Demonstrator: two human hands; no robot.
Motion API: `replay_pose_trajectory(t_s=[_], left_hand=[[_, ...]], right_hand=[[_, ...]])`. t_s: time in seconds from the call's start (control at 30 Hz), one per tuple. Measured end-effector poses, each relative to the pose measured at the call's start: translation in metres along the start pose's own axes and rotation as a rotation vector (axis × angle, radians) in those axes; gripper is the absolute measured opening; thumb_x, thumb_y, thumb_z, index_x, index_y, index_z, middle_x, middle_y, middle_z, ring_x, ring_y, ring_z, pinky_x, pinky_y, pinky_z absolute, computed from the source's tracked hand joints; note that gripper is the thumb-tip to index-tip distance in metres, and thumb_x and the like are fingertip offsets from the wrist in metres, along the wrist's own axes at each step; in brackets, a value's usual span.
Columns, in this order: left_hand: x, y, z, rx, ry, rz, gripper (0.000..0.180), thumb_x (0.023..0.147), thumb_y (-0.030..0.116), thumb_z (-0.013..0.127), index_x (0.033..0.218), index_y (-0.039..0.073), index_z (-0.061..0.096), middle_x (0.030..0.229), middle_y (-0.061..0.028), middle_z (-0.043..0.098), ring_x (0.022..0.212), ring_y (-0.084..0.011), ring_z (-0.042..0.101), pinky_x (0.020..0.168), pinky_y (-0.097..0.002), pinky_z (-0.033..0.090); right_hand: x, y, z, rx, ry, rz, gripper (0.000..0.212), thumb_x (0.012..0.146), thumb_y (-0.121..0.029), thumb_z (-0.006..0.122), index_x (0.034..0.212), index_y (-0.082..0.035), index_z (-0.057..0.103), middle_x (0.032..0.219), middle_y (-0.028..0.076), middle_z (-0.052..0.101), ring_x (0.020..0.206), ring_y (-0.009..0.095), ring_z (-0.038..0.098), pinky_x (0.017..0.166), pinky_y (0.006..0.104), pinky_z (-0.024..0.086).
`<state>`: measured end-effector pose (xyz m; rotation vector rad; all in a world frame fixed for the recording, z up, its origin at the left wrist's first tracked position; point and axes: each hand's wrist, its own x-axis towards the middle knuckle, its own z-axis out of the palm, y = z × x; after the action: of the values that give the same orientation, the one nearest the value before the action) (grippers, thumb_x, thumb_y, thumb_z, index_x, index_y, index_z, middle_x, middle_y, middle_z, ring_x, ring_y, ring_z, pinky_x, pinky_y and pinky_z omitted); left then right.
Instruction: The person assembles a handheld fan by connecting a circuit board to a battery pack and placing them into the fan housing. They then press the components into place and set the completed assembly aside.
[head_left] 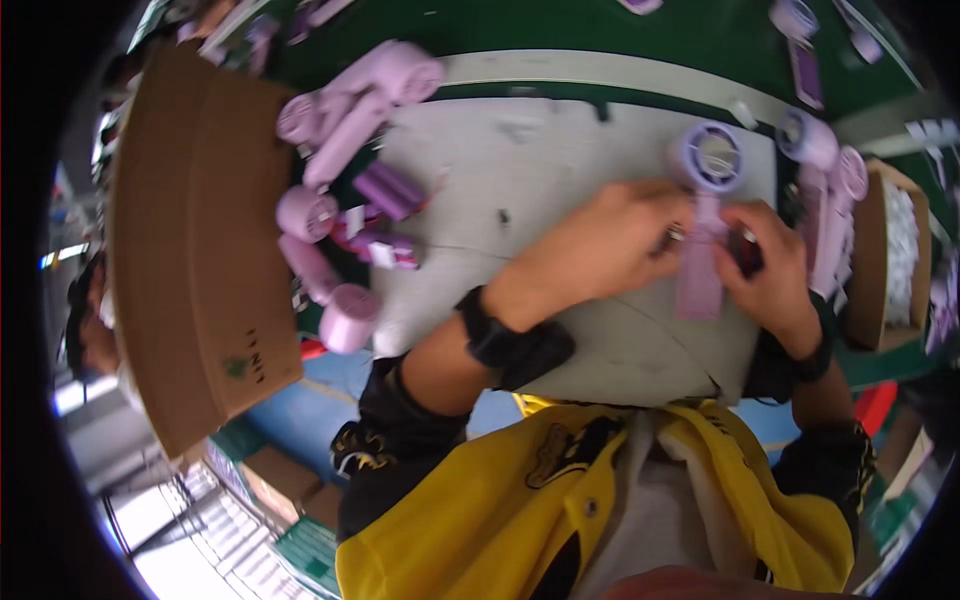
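A pale purple handheld fan [700,262] lies on the right part of the whitish work mat [450,180], its round head pointing away from me. My left hand [635,235] is closed at the left side of the fan's neck, fingers curled against it. A small dark spot shows by those fingers; blur hides what it is. From the right, my right hand [775,265] grips the handle's edge with thumb and forefinger. Something dark shows in the gap between them, too blurred to name.
Several pink-purple fans [345,125] lie along the mat's left edge, near darker purple parts [390,190]. A tall cardboard box [205,240] stands farther left. More fans [815,150] and a small carton [885,255] of white pieces are at right. Green table surface [560,30] lies beyond.
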<state>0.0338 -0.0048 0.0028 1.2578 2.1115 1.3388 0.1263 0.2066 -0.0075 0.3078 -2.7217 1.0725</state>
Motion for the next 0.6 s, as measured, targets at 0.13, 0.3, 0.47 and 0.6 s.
replay_pose_trajectory(t_s=[0.13, 0.3, 0.47, 0.6], left_hand=[[-0.002, -0.002, -0.005, -0.022, 0.057, 0.013, 0.021, 0.072, -0.002, 0.068, 0.092, 0.004, 0.062, 0.092, -0.0108, 0.062, 0.08, -0.0274, 0.064, 0.068, -0.0332, 0.053], [-0.004, 0.001, 0.002, 0.011, 0.093, 0.009, 0.021, 0.074, -0.005, 0.068, 0.092, 0.004, 0.063, 0.09, -0.0086, 0.061, 0.08, -0.0244, 0.063, 0.068, -0.0314, 0.053], [-0.006, 0.001, -0.005, 0.022, 0.059, 0.025, 0.021, 0.074, -0.006, 0.069, 0.092, 0.003, 0.063, 0.093, -0.0085, 0.061, 0.08, -0.0238, 0.064, 0.069, -0.0319, 0.053], [-0.005, -0.002, -0.008, -0.032, 0.023, 0.026, 0.022, 0.074, -0.008, 0.069, 0.093, 0.003, 0.064, 0.095, -0.0092, 0.062, 0.081, -0.024, 0.064, 0.07, -0.0316, 0.053]], right_hand=[[0.007, -0.009, 0.008, 0.0, 0.022, 0.009, 0.037, 0.07, -0.003, 0.074, 0.103, -0.005, 0.059, 0.087, 0.01, 0.06, 0.061, 0.019, 0.058, 0.053, 0.0286, 0.046], [0.004, -0.009, 0.014, -0.022, 0.069, -0.035, 0.038, 0.068, -0.004, 0.076, 0.102, -0.005, 0.06, 0.086, 0.009, 0.06, 0.061, 0.02, 0.058, 0.053, 0.0291, 0.047], [0.007, -0.015, 0.02, -0.054, 0.119, -0.155, 0.032, 0.067, -0.003, 0.077, 0.096, -0.005, 0.064, 0.087, 0.007, 0.061, 0.061, 0.021, 0.059, 0.052, 0.0294, 0.048], [0.009, -0.016, 0.025, -0.035, 0.143, -0.221, 0.026, 0.067, -0.003, 0.077, 0.091, -0.004, 0.067, 0.086, 0.006, 0.061, 0.061, 0.02, 0.059, 0.052, 0.0291, 0.048]])
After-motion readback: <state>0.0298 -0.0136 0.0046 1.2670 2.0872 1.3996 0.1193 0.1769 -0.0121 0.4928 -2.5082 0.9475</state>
